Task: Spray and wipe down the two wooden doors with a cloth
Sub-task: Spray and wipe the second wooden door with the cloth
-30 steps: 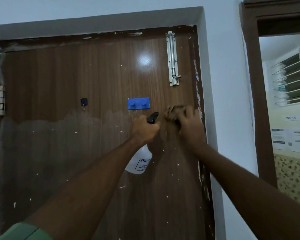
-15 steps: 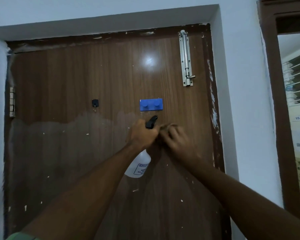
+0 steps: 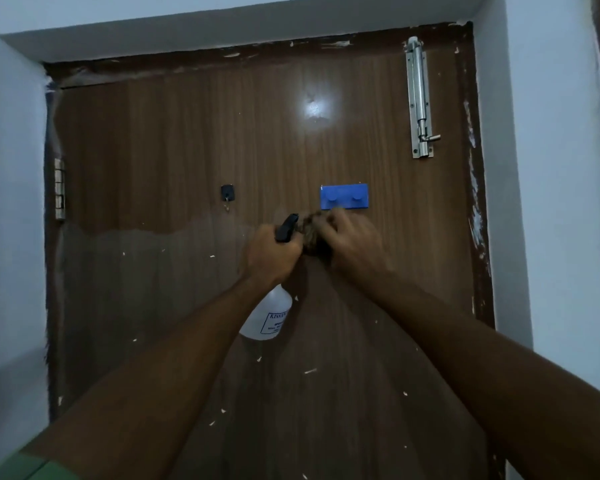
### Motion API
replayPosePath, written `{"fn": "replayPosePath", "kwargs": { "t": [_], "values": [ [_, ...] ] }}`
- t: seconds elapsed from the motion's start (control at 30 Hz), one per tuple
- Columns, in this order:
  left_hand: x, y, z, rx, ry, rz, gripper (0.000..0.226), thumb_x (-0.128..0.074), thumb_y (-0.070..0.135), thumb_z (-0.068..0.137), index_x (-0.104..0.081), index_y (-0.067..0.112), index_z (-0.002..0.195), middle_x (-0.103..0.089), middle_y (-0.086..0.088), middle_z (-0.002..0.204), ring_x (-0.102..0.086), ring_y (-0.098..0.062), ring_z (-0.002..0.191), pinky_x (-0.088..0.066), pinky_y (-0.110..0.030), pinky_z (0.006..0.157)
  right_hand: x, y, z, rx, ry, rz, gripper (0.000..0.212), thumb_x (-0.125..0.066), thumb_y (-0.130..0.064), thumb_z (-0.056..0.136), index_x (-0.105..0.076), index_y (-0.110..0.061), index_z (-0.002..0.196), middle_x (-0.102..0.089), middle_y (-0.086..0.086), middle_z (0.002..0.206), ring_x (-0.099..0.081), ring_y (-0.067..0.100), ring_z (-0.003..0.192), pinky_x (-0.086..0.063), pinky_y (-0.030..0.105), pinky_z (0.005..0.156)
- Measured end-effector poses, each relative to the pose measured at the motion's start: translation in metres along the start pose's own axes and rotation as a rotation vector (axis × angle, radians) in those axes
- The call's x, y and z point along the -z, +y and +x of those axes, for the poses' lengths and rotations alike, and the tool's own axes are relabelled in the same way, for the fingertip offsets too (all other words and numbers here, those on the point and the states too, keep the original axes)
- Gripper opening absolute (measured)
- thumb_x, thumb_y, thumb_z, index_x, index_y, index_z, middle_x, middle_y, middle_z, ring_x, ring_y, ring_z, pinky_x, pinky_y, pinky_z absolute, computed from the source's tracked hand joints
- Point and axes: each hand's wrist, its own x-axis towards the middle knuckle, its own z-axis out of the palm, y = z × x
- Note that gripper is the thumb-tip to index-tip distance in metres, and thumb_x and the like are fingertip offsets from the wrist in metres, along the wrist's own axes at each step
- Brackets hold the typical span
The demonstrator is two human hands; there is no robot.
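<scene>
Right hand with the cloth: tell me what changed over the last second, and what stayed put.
The right hand, gripping the bunched brown cloth, swept left across the brown wooden door, from near its right edge to just under the blue plastic hook plate, beside the left hand. The left hand still holds the white spray bottle by its black trigger head. Nothing was let go.

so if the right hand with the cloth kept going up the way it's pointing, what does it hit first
Most likely the blue hook plate just above the right hand and its cloth. The fingertips already look nearly level with its lower edge, though blur hides the exact gap.
</scene>
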Motion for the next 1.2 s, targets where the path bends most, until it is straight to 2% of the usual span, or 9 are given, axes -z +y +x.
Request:
{"fn": "replayPosePath", "kwargs": {
  "t": [0.13,0.23,0.3,0.5,0.7,0.87,1.0,1.1,1.2],
  "values": [
    [0.01,-0.011,-0.003,-0.013,0.065,-0.021,0.038,-0.069,0.029,0.097,-0.061,0.012,0.064,-0.055,-0.01,0.052,-0.053,-0.03,0.047,-0.041,-0.036,0.047,-0.008,-0.035,0.0,-0.347,0.132,0.076,0.033,-0.074,-0.013,0.085,-0.07,-0.009,0.118,-0.062,0.013,0.107,-0.059,0.028,0.086,-0.048,0.039,0.07],
    [0.024,-0.02,-0.004,-0.048,0.068,0.002,0.037,-0.07,0.02,0.096,-0.058,0.017,0.061,-0.049,0.001,0.05,-0.045,-0.015,0.046,-0.036,-0.029,0.046,-0.013,-0.057,-0.013,-0.099,-0.015,0.135,0.041,-0.078,-0.022,0.086,-0.067,-0.012,0.125,-0.061,0.011,0.11,-0.057,0.025,0.088,-0.046,0.038,0.072],
    [0.033,-0.026,-0.004,-0.052,0.046,-0.009,0.032,-0.068,0.023,0.096,-0.063,0.009,0.069,-0.054,-0.011,0.055,-0.048,-0.021,0.049,-0.04,-0.036,0.048,-0.011,-0.045,0.016,0.014,-0.045,0.087,0.043,-0.083,-0.023,0.081,-0.069,-0.011,0.12,-0.062,0.013,0.105,-0.058,0.026,0.085,-0.043,0.037,0.07],
    [0.049,-0.043,-0.002,-0.01,0.007,0.012,0.037,-0.067,0.034,0.086,-0.062,0.001,0.07,-0.06,-0.024,0.062,-0.053,-0.029,0.048,-0.049,-0.049,0.047,-0.019,-0.054,0.075,-0.39,0.003,0.132,0.035,-0.075,-0.003,0.082,-0.069,-0.01,0.116,-0.058,0.01,0.108,-0.059,0.023,0.079,-0.046,0.031,0.054],
    [0.06,-0.051,-0.007,0.11,-0.067,0.137,0.035,-0.075,0.027,0.094,-0.052,0.018,0.069,-0.054,0.0,0.062,-0.051,-0.015,0.055,-0.04,-0.027,0.051,-0.01,-0.043,0.076,-0.336,-0.089,0.123,0.045,-0.075,-0.016,0.087,-0.061,-0.019,0.13,-0.053,0.005,0.114,-0.056,0.02,0.085,-0.055,0.038,0.062],
    [0.067,-0.06,-0.004,0.07,-0.069,0.068,0.037,-0.074,0.027,0.093,-0.059,0.007,0.066,-0.057,-0.014,0.058,-0.052,-0.021,0.052,-0.043,-0.033,0.054,-0.021,-0.067,0.061,-0.368,-0.077,0.083,0.05,-0.077,-0.022,0.09,-0.058,-0.02,0.136,-0.051,0.011,0.127,-0.058,0.024,0.099,-0.049,0.03,0.063],
    [0.079,-0.068,-0.001,0.033,-0.115,0.008,0.028,-0.07,0.028,0.099,-0.07,0.005,0.083,-0.067,-0.015,0.066,-0.059,-0.023,0.054,-0.05,-0.036,0.054,-0.029,-0.096,0.017,0.098,-0.132,0.06,0.05,-0.076,-0.021,0.083,-0.064,-0.016,0.131,-0.05,0.013,0.125,-0.051,0.024,0.103,-0.041,0.024,0.059],
    [0.088,-0.076,-0.001,0.024,-0.129,0.019,0.028,-0.068,0.028,0.1,-0.071,0.004,0.085,-0.069,-0.018,0.07,-0.06,-0.024,0.054,-0.052,-0.037,0.055,-0.027,-0.08,0.02,0.355,-0.163,-0.047,0.046,-0.069,-0.02,0.086,-0.065,-0.015,0.131,-0.057,0.015,0.121,-0.056,0.028,0.101,-0.049,0.039,0.073],
    [0.099,-0.089,0.001,0.031,-0.136,0.033,0.033,-0.067,0.032,0.1,-0.071,0.002,0.088,-0.072,-0.024,0.078,-0.06,-0.028,0.055,-0.053,-0.04,0.056,-0.029,-0.061,0.047,-0.043,-0.053,-0.037,0.044,-0.076,-0.019,0.088,-0.064,-0.014,0.131,-0.059,0.016,0.121,-0.058,0.032,0.102,-0.048,0.046,0.084]
  ]
}}
